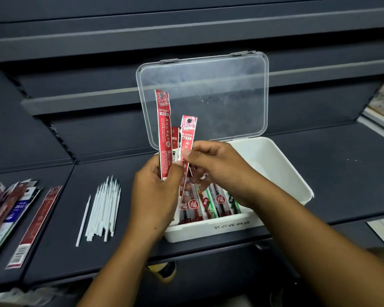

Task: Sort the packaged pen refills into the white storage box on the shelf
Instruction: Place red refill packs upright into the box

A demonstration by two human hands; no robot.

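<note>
Left hand [157, 193] grips tall packets [163, 129] upright. Right hand [217, 167] pinches short packet [187, 138], touching them. Under the fingers: filed packets [208, 204] in box [282, 165]. Right of fingers, box floor bare to rim. Lid [208, 91] upright behind fingertips.

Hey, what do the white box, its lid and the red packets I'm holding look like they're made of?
White box: apparently opaque matte plastic, with smooth moulded walls. Lid: clear, slightly hazy plastic; the shelf rail shows through it. Red packets: probably thin glossy printed film, since edges look crinkled.
</note>
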